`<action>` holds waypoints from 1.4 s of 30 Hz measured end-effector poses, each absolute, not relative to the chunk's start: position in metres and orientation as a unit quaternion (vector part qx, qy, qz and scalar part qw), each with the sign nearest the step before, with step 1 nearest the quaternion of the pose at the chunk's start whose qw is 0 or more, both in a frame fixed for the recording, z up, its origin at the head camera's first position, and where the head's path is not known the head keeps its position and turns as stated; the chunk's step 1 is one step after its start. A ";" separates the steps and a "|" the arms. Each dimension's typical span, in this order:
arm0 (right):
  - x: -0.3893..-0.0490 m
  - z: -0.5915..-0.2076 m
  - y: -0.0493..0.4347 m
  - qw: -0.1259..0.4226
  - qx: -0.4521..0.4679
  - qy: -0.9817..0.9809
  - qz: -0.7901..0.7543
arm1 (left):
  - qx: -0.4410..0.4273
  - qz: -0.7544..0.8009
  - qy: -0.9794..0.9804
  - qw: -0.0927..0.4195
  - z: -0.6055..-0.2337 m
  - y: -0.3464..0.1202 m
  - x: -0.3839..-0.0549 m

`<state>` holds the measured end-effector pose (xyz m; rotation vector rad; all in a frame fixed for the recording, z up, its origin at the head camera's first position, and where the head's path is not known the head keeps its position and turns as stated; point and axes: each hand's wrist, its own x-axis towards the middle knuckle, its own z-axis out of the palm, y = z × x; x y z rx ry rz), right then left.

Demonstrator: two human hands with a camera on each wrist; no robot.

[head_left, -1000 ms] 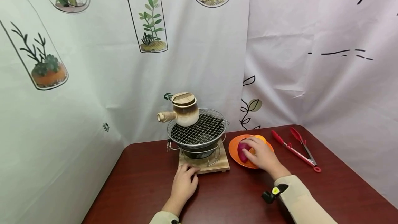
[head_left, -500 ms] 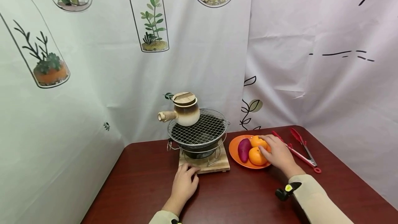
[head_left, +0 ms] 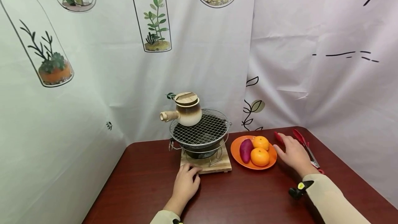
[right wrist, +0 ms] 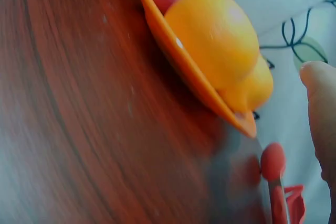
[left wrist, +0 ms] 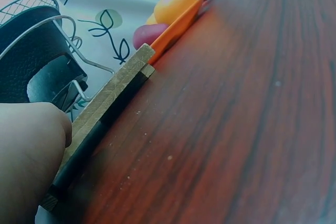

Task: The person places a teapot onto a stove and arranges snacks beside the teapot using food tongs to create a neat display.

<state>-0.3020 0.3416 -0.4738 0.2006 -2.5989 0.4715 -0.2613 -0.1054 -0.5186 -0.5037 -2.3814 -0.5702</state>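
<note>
My left hand (head_left: 186,184) rests at the front left corner of a wooden board (head_left: 224,163), fingertips touching its edge. On that board stands a round black grill (head_left: 202,148) with a wire mesh top, which bears a lidded clay pot (head_left: 190,115) with a side handle. My right hand (head_left: 293,153) is over red-handled tongs (head_left: 313,160), fingers spread and partly hiding them. In the right wrist view a finger shows above the tongs (right wrist: 273,163), apart from them. Left of this hand, an orange plate (head_left: 237,158) holds a purple sweet potato (head_left: 246,150) and two mandarins (head_left: 259,157).
A dark red wooden table (head_left: 236,199) carries everything. White curtains (head_left: 211,61) printed with plants hang behind it and along the left side. The table's right edge runs just beyond the tongs.
My right hand has moved right, from over the sweet potato, past the mandarins, to over the tongs. The plate's contents are now uncovered. The left hand stays at the board.
</note>
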 end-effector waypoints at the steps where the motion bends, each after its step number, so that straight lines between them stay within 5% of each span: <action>1: -0.302 -0.475 0.345 0.238 0.062 -0.954 0.171 | -0.192 -0.216 -0.903 0.317 -0.519 -0.105 -0.261; 13: -0.296 -0.491 0.375 0.246 -0.051 -0.953 0.172 | -0.200 -0.212 -0.894 0.340 -0.521 -0.105 -0.263; 20: -0.291 -0.498 0.387 0.198 -0.128 -0.957 0.172 | -0.201 -0.213 -0.897 0.331 -0.523 -0.105 -0.264; 42: -0.301 -0.522 0.399 0.177 -0.191 -0.956 0.133 | -0.200 -0.205 -0.897 0.338 -0.520 -0.105 -0.261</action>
